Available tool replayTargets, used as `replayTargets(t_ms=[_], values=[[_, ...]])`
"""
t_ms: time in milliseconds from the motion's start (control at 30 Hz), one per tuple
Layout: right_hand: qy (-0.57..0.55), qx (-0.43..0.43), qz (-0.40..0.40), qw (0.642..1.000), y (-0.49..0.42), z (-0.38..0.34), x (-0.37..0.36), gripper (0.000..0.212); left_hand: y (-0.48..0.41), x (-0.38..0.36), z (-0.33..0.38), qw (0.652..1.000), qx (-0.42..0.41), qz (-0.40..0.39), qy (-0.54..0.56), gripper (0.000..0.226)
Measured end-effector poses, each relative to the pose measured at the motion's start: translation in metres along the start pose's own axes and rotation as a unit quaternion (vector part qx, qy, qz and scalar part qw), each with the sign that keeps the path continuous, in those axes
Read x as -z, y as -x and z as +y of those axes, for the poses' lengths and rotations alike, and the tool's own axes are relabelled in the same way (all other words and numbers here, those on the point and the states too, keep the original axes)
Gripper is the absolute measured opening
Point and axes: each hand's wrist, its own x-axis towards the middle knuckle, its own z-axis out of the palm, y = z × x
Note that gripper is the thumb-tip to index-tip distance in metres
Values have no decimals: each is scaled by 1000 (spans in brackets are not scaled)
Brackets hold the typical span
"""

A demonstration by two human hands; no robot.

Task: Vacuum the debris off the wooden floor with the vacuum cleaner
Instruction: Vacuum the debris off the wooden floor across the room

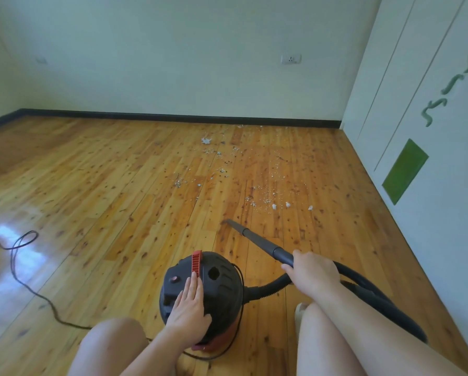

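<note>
A black and red canister vacuum cleaner (pixel 219 283) stands on the wooden floor (pixel 105 199) between my knees. My left hand (pixel 188 308) rests flat on its black top, fingers straight, just beside the red handle (pixel 196 261). My right hand (pixel 310 272) grips the black wand (pixel 257 240), whose narrow nozzle tip (pixel 228 222) touches the floor. White and dark debris (pixel 254 175) lies scattered beyond the nozzle toward the far wall. The black hose (pixel 376 291) loops back under my right arm.
A black power cord (pixel 18 270) snakes across the floor at the left. White cabinet doors (pixel 422 131) with green markings line the right side. A dark baseboard (pixel 173 115) runs along the far wall, which has a socket (pixel 290 59).
</note>
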Motion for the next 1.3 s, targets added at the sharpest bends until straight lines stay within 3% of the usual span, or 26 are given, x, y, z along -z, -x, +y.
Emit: replayTargets(t_ms=[200,467,967,1300], values=[[-28,-55,-7,998,2,19,1,43,-3,-1,11,999,0,-27,41,94],[-49,-60,-1,997,-1,22,-4,41,-10,-5,12,996,-14,-20,91,105],[-45,-97,-21,994,-14,29,-5,46,-27,20,7,996,-35,-71,31,110],[-82,-168,-24,982,11,62,-4,41,-36,26,6,991,-75,-89,67,118]])
